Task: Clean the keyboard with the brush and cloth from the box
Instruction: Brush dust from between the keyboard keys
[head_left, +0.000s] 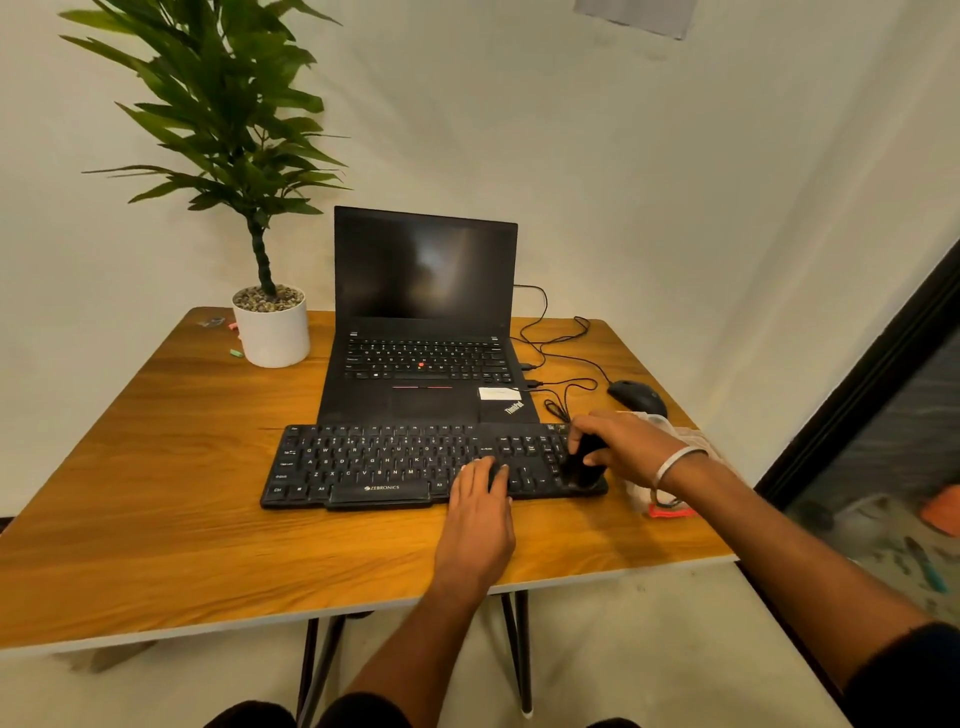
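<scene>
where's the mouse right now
In the head view, the black mouse sits on the table's far right side, right of the laptop, just beyond the right hand.

The keyboard (395, 464) is black with white letters and a small white brand name on its near edge. It lies flat on the wooden table, long side running left to right, just near of the open laptop. Its right end is partly covered by two hands. The brush (586, 462) is a dark, black object standing almost upright on the right end of the keyboard, over the number keys; its lower end touches the keys. Its bristles cannot be made out. The box (655, 423) is pale and partly see-through, on the table just right of the keyboard, mostly hidden behind the arm. The cloth cannot be told clearly.
</scene>
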